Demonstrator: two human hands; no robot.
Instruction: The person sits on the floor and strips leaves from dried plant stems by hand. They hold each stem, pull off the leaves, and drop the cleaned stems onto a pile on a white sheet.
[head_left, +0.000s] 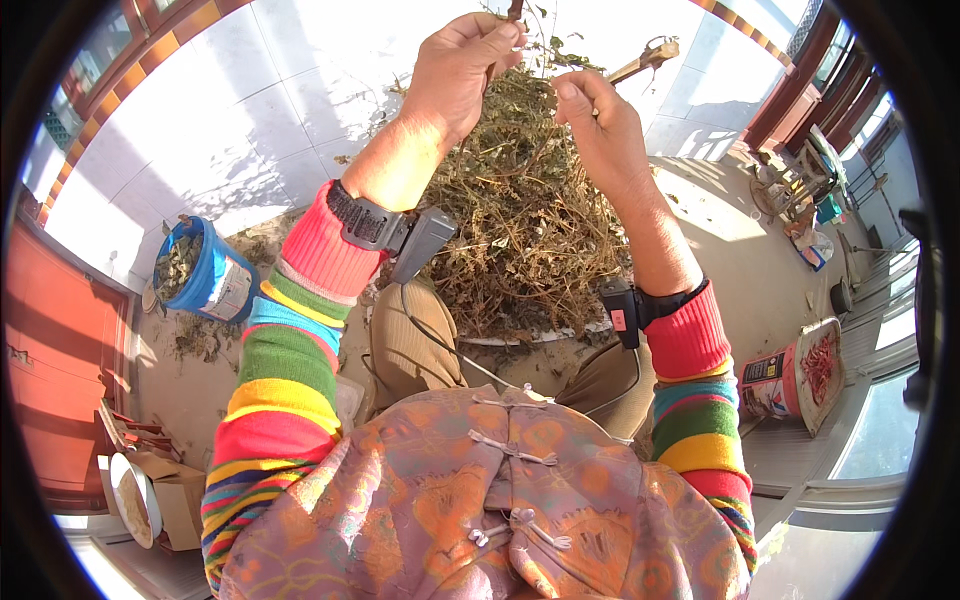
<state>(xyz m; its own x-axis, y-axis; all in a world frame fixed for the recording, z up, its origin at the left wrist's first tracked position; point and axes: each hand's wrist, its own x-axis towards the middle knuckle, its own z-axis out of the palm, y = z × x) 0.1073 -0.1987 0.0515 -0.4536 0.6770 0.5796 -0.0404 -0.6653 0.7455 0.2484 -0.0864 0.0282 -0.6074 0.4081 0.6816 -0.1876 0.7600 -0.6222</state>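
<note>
My left hand (461, 71), raised at the top of the view, has its fingers closed on a thin dark plant stem (515, 9). To its right, my right hand (600, 112) is curled with thumb and index finger near each other. A thicker pale dried stalk (643, 60) runs out from behind its fingers; whether the hand grips it is hard to tell. Below both hands lies a large heap of dried, leafy plants (517, 232), in front of my knees. Sprigs with withered leaves hang between and above the hands.
A blue bucket (238, 279) of dried leaves leans at the left. Leaf litter (201, 337) lies beside it. Lower left are a cardboard box (176, 499) and a white basin (136, 501). At the right stands a red bucket (772, 382) beside red chillies (819, 369). A tiled wall (247, 112) rises behind the heap.
</note>
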